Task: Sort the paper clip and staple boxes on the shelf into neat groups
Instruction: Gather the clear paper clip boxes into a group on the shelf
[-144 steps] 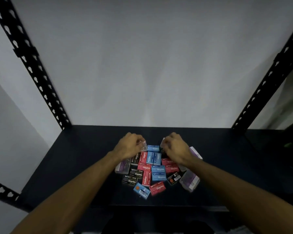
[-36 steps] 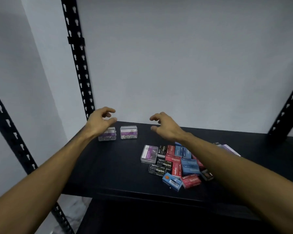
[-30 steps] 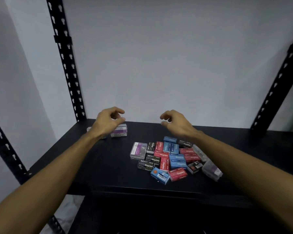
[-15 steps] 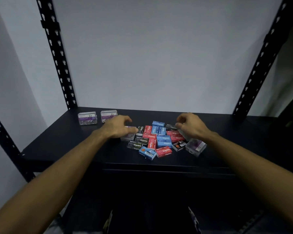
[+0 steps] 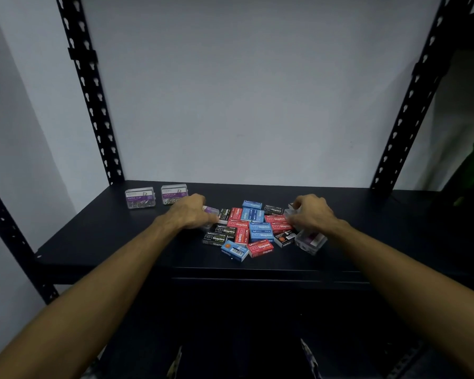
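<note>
Gripping clear plastic paper-clip boxes (image 5: 212, 211) from the mixed pile, left hand (image 5: 190, 213) and right hand (image 5: 311, 212) should next carry them to the back-left pair (image 5: 156, 196).

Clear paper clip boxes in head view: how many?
5 visible: two upright at back left, one under the left hand at, one at the right hand at, one front right. More may be hidden.
</note>
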`<control>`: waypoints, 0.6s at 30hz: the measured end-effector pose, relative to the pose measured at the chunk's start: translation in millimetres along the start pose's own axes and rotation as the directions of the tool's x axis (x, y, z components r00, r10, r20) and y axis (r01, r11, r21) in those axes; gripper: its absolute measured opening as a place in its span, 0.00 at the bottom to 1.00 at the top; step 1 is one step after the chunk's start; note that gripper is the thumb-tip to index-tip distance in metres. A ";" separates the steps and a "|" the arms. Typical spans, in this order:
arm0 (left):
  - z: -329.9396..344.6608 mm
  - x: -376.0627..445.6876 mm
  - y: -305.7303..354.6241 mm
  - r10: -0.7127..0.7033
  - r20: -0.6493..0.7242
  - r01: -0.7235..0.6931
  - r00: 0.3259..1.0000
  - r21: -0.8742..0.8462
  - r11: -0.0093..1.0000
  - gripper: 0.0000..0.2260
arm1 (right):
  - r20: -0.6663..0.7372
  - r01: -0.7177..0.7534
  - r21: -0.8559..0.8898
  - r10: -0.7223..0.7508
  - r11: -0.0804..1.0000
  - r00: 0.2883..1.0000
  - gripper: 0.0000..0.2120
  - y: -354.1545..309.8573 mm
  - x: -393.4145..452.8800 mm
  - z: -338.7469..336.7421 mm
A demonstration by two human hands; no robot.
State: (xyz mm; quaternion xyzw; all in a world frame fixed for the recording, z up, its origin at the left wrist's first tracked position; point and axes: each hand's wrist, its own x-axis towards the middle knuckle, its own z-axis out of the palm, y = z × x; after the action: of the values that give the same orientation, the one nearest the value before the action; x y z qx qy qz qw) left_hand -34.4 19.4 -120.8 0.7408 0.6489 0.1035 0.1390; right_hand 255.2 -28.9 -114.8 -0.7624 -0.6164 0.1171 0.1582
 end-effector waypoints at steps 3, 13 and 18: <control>-3.0 -0.7 2.8 0.016 -0.049 -0.016 0.999 0.002 1.000 0.25 | 0.023 -0.001 0.057 0.000 0.998 1.000 0.20 0.5 2.7 -1.1; -5.2 3.3 9.1 0.189 -0.187 -0.207 0.964 -0.084 0.975 0.30 | -0.146 0.097 0.138 -0.077 0.986 0.986 0.21 -5.9 7.7 -5.5; 0.1 2.1 21.4 0.315 -0.215 -0.347 0.925 -0.134 0.928 0.27 | -0.236 0.287 -0.110 -0.305 0.952 0.923 0.18 -17.8 2.9 -5.9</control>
State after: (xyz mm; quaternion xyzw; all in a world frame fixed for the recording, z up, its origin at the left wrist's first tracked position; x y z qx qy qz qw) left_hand -14.1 18.9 -113.7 0.8121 0.5133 0.2503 0.1197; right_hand 241.9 -23.2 -102.4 -0.6744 -0.7035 -0.0277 0.2223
